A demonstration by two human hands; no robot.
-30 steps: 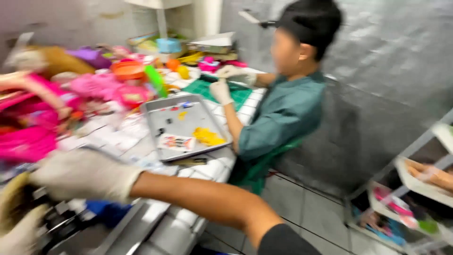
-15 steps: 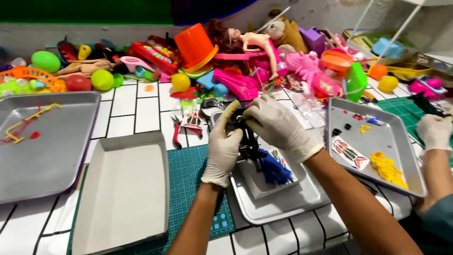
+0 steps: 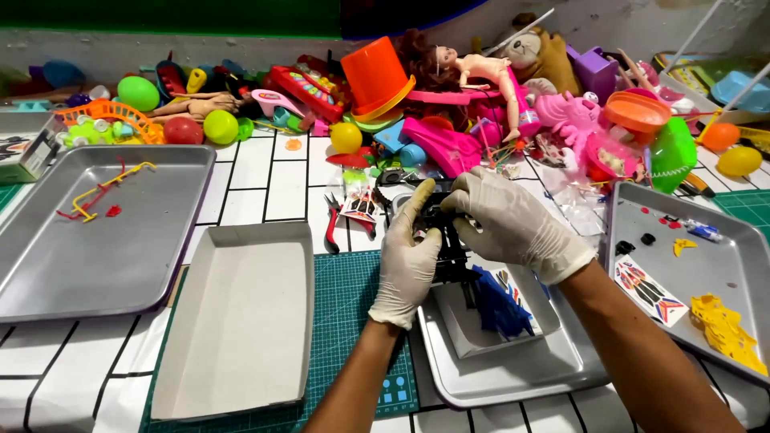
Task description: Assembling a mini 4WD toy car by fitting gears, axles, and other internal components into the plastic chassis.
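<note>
So the main bit here is a black plastic toy frame (image 3: 446,240), some kind of skeletal chassis piece, held up just above the middle metal tray (image 3: 513,370). Both hands are in whitish gloves and both are clamped on it. The left hand (image 3: 407,265) comes up from below with its fingers curled round the left side of the frame and the thumb pointing up. The right hand (image 3: 513,220) comes over the top, fingers bent down onto the upper edge. Can't really tell what the frame belongs to, the hands cover too much of it.

Right under it in that tray there's a blue toy part (image 3: 499,303) lying on a smaller white tray, pretty much touching the bottom of the black piece.

Left of the hands is a green cutting mat (image 3: 353,321) with an open white cardboard box (image 3: 241,321) sitting on it. Just above the mat lie red-handled pliers (image 3: 332,224). Further left, a big metal tray (image 3: 96,265) with a few red and yellow scraps in it. On the right, another metal tray (image 3: 722,273) holds a yellow piece (image 3: 726,329), a sticker sheet and some small black bits.

Along the back of the white tiled worktop (image 3: 265,176) there's a huge heap of toys: an orange bucket (image 3: 375,76), a doll (image 3: 473,68), green and yellow balls, lots of pink stuff.
</note>
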